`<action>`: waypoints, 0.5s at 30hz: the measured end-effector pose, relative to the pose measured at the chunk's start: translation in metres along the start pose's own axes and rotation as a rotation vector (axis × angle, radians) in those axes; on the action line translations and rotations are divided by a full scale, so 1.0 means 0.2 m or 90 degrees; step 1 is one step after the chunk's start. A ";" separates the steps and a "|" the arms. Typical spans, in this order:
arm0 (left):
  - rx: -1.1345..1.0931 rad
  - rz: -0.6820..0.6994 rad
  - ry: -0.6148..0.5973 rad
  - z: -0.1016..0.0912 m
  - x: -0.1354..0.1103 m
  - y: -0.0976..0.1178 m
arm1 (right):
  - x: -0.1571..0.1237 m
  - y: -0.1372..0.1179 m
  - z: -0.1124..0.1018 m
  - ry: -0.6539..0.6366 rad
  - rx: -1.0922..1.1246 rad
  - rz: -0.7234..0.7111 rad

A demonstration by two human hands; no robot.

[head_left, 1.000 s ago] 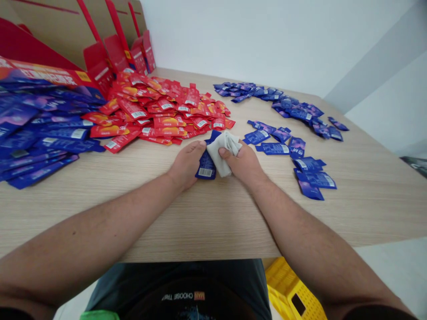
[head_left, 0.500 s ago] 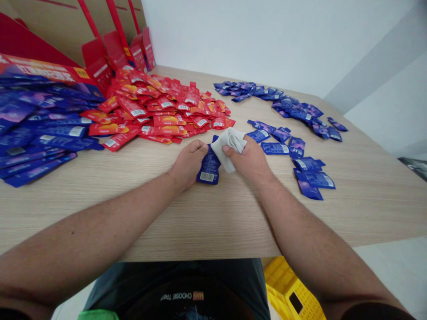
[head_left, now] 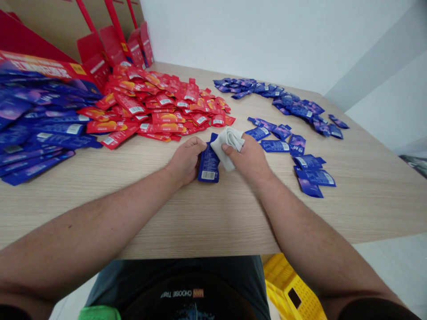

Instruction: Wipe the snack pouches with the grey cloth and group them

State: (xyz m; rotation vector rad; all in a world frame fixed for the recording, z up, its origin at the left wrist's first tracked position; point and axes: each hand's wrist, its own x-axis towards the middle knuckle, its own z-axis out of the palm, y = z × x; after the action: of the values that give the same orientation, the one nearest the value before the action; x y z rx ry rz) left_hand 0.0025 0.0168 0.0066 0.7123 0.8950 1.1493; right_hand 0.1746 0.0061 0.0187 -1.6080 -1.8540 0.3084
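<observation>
A blue pouch with a white barcode label lies on the wooden table in front of me. My left hand is closed on its left edge and holds it down. My right hand grips a crumpled white cloth and presses it against the pouch's upper right part. The two hands nearly touch over the pouch.
A heap of red pouches lies behind my hands and a big stack of blue pouches at the left. More blue pouches are scattered at the right. Red and brown cartons stand at the back left. A yellow crate sits below the table edge.
The cloth in my right hand has shifted slightly over the blue pouch, and the pouch has turned a little under my left hand. Both hands stay in the same spot.
</observation>
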 end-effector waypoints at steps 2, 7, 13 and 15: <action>0.025 0.019 -0.005 -0.01 0.01 -0.01 | 0.00 0.00 0.00 -0.020 -0.002 -0.014; 0.036 0.003 0.014 -0.01 0.02 -0.01 | -0.01 -0.02 0.00 -0.018 -0.031 -0.013; 0.042 0.018 0.033 0.00 0.00 0.01 | -0.05 -0.08 0.02 -0.159 -0.042 -0.149; 0.022 0.011 0.028 0.01 0.00 0.01 | -0.06 -0.08 0.03 -0.119 -0.069 -0.141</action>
State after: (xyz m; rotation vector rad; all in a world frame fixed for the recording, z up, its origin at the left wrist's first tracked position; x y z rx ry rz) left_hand 0.0025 0.0171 0.0089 0.7266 0.9497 1.1715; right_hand 0.1582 -0.0078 0.0204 -1.4662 -2.2040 0.2726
